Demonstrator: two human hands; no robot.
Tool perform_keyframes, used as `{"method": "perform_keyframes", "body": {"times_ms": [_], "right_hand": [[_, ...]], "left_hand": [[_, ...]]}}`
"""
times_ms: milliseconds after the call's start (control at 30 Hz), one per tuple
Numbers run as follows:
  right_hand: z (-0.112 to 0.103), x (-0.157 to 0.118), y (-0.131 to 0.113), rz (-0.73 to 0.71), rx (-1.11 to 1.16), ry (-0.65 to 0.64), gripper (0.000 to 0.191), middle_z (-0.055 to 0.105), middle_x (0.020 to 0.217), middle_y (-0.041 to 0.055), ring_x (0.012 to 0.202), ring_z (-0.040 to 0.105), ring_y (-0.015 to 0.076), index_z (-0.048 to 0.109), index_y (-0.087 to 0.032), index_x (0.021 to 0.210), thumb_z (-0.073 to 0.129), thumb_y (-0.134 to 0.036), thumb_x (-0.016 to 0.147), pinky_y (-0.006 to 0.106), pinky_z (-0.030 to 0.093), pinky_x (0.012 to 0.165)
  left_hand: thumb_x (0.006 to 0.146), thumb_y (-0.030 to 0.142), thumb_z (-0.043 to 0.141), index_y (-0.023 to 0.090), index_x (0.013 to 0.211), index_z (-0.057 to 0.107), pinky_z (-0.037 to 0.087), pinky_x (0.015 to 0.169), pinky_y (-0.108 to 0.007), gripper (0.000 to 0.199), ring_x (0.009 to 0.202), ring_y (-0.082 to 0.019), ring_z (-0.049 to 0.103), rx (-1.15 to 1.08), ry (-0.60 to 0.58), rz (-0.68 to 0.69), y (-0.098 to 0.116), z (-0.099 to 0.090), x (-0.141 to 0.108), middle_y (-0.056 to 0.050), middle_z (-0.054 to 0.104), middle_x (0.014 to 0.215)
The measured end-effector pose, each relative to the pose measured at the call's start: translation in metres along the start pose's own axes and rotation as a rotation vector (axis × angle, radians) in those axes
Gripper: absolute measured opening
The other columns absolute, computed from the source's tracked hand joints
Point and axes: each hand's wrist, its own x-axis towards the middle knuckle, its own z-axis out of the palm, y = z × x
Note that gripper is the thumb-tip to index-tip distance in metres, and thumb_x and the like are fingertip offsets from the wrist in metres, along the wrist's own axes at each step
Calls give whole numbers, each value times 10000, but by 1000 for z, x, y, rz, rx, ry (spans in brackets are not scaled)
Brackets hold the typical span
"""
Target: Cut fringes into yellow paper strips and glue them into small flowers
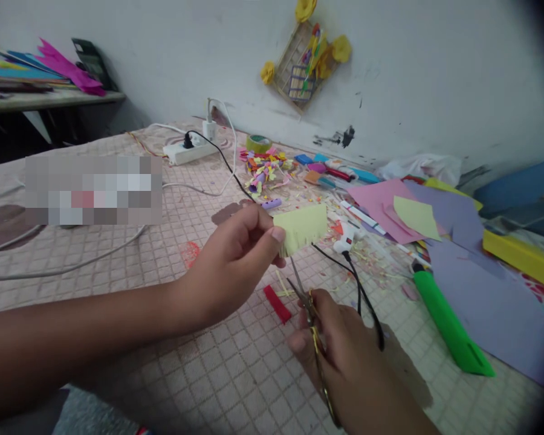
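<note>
Pinched between the thumb and fingers of my left hand (242, 266) is a strip of pale yellow paper (304, 226), its lower edge cut into a fringe. My right hand (349, 356) grips a pair of scissors (311, 311) with gold-coloured handles. The scissor blades are slightly parted and point up toward the fringed edge, just below the paper. On the tablecloth under the hands lies a short red strip (277, 304), with thin pale yellow slivers (281, 284) beside it.
A glue gun (344, 238) with a black cable lies beyond my right hand. To the right are a green cutter (451, 323) and purple paper sheets (494, 302). Further back are paper scraps (265, 169), a tape roll (258, 143) and a power strip (190, 150) with trailing cables.
</note>
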Motion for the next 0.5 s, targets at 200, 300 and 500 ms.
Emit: {"method": "perform_keyframes", "body": {"times_ms": [200, 300, 500], "right_hand": [[-4, -2, -2, 3, 150, -26, 382, 613, 743, 7, 678, 587, 219, 533, -254, 875, 389, -603, 818, 336, 399, 584], [-6, -1, -2, -31, 161, 22, 375, 632, 729, -1, 657, 595, 194, 563, -268, 877, 387, -595, 825, 288, 420, 548], [-8, -2, -7, -56, 185, 74, 404, 627, 649, -20, 567, 587, 171, 602, -296, 829, 343, -607, 832, 248, 437, 466]], "left_hand": [[849, 205, 472, 151, 709, 441, 440, 571, -197, 153, 609, -70, 534, -25, -86, -51, -2, 2, -4, 28, 529, 645], [849, 212, 468, 146, 705, 454, 439, 569, -202, 159, 618, -74, 530, -10, -130, -50, -4, 3, -5, 17, 528, 664], [847, 227, 465, 154, 684, 451, 414, 547, -216, 179, 606, -82, 476, 80, -143, -24, -6, 5, -10, 16, 498, 657]]}}
